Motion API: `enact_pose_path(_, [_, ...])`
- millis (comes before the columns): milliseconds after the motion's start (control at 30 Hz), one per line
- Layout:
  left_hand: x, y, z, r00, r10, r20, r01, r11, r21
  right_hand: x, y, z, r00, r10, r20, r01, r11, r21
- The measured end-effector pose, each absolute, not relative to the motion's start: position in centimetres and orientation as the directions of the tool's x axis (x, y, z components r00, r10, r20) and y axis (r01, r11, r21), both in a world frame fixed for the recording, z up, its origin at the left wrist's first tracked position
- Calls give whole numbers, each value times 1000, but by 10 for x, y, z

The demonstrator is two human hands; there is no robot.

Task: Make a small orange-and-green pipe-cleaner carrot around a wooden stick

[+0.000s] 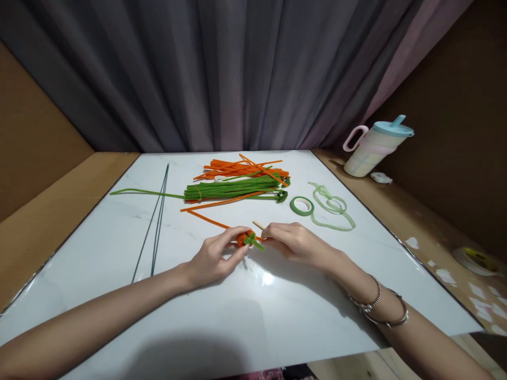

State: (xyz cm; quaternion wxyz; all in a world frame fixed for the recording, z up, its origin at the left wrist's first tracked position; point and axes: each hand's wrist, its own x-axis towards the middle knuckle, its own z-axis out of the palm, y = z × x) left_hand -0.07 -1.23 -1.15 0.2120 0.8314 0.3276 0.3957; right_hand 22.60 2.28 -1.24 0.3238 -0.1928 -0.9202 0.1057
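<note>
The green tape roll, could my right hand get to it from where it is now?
Probably yes. The green tape roll lies flat on the white board just beyond your right hand, with bare surface between them. But that hand's fingers already pinch a small wooden stick.

Grey-mauve curtain behind white marble-look tabletop; brown walls both sides, wooden ledges alongside.

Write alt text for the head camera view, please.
Two bare hands, left hand and right hand, pinch a small orange and green pipe cleaner piece over a white board. Behind lie orange and green pipe cleaners and a tape roll.
</note>
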Motion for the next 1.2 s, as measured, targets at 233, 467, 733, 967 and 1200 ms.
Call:
enact_pose_path(233, [-2,-13,-10,520,771,368,415,-604,680,216,14,-10,-710,337,618,319,937,-144])
enact_pose_path(467, [-4,-5,-6,564,818,117,224,-287,931,216,12,-8,-767,400,502,178,884,-433])
enact_pose_path(733, [-1,1,-2,637,768,-65,59,35,998,217,16,-8,-791,458,405,108,757,-644])
enact_pose_path(967, [2,1,-2,605,790,99,429,-428,795,210,19,-19,-753,563,340,147,648,-747])
enact_pose_path(1200, [5,2,-2,681,730,60,557,-569,605,204,20,-24,-741,625,245,194,549,-813])
